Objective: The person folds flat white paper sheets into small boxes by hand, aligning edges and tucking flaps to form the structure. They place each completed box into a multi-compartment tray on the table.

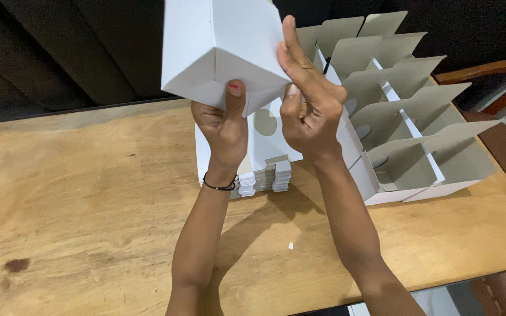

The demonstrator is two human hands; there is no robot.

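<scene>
At the top centre of the frame, a white folded cardboard box [221,47] is held up above the wooden table [77,193]. The left hand [225,124] grips its lower edge, thumb pressed on the flap. The right hand [306,96] lies half-open, fingers flat against its side. Below sits a stack of flat white carton blanks [265,169], probably unfolded; at right, open white boxes [405,117] stand in rows.

Two bare forearms, no sleeves visible. Thin black band [221,186] around wrist of left hand [224,126], red polish on thumbnail. Right hand [308,114] without ring, watch or band; nails short and unpainted.
</scene>
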